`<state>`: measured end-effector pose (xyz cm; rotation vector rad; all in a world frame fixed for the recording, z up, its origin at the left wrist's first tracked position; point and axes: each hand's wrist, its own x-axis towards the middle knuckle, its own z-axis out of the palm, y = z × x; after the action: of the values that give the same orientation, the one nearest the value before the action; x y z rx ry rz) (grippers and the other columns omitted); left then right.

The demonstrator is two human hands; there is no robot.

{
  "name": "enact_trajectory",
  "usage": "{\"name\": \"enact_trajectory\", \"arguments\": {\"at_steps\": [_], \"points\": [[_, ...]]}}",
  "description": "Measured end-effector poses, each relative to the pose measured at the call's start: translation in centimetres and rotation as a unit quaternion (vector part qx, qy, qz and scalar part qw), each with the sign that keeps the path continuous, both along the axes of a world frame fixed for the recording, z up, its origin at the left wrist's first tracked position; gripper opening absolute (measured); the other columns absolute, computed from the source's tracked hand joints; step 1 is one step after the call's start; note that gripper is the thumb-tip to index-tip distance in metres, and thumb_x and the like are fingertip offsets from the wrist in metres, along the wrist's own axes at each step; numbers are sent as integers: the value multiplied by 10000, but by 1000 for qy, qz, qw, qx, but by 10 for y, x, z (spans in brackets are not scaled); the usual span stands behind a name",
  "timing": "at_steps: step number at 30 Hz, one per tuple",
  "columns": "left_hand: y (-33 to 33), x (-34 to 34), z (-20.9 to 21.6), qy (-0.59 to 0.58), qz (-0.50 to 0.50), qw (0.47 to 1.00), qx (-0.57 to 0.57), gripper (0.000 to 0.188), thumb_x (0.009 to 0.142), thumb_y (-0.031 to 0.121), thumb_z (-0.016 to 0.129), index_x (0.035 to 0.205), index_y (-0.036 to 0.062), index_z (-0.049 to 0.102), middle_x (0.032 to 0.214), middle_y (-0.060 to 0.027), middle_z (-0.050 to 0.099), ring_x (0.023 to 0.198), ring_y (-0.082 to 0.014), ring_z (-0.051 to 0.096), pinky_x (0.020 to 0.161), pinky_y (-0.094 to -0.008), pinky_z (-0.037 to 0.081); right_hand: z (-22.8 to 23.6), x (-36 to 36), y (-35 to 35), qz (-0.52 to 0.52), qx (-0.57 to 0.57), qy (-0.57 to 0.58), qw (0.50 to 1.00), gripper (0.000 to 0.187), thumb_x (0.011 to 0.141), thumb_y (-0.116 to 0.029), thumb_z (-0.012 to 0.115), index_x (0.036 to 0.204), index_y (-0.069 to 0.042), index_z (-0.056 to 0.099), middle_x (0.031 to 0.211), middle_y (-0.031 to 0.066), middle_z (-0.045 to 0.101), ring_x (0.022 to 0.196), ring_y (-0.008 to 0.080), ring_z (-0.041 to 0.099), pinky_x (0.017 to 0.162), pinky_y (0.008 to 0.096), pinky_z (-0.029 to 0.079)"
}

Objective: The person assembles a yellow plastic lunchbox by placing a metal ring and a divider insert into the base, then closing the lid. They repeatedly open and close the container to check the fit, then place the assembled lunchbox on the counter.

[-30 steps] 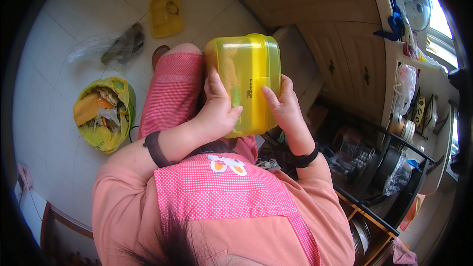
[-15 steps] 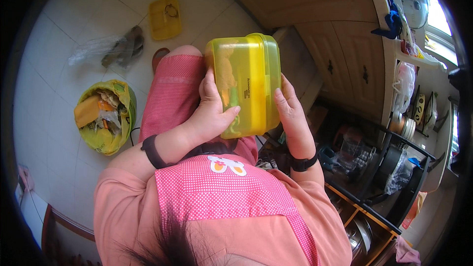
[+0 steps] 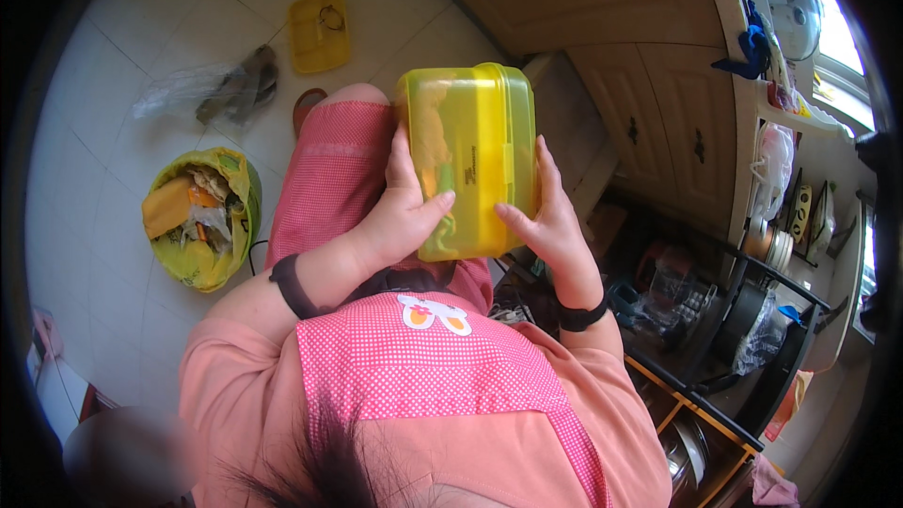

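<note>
A see-through yellow lidded plastic box (image 3: 478,150) is held up over my lap, tilted so that its side faces me. Something orange and green shows dimly through its left wall; its kind cannot be made out. My left hand (image 3: 411,190) grips the left side, with the thumb lying on the near face. On the opposite side, my right hand (image 3: 548,212) holds the box's right edge, its thumb pressed on the face near the bottom corner. The far fingers of both hands are partly hidden by the box.
On the tiled floor at left stands a bin with a yellow bag (image 3: 212,268) full of scraps. Beyond it lie a crumpled clear plastic bag (image 3: 235,94) and a shallow yellow tray (image 3: 315,52). Wooden cabinets (image 3: 649,103) and a black rack (image 3: 752,395) flank my right side.
My right thumb has come round from the box's right edge onto its face. The box has barely shifted. A blurred dark round shape has appeared at the lower left.
</note>
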<state>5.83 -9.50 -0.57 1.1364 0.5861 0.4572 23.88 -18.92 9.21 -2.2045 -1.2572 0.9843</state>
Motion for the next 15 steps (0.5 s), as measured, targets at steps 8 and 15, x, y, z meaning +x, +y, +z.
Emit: {"name": "enact_trajectory", "arguments": {"at_steps": [8, 15], "points": [[14, 0, 11, -106, 62, 978, -170, 789, 928, -19, 481, 1505, 76, -49, 1484, -142, 248, 1381, -241, 290, 1119, -340, 284, 2, -9, -20, 114, 15, -26, 993, 1152, 746, -260, 821, 1511, -20, -5, 1539, 224, 190, 1427, 302, 232, 1133, 366, 237], [14, 1, 18, -119, 67, 969, -207, 778, 928, -34, 470, 1506, 73, -39, 1472, -128, 276, 1371, -226, 307, 1110, -327, 296, -6, -19, -27, 164, 86, -94, 978, 1108, 788, -197, 775, 1514, -49, -48, 1536, 276, 121, 1433, 409, 162, 1136, 421, 233]]}}
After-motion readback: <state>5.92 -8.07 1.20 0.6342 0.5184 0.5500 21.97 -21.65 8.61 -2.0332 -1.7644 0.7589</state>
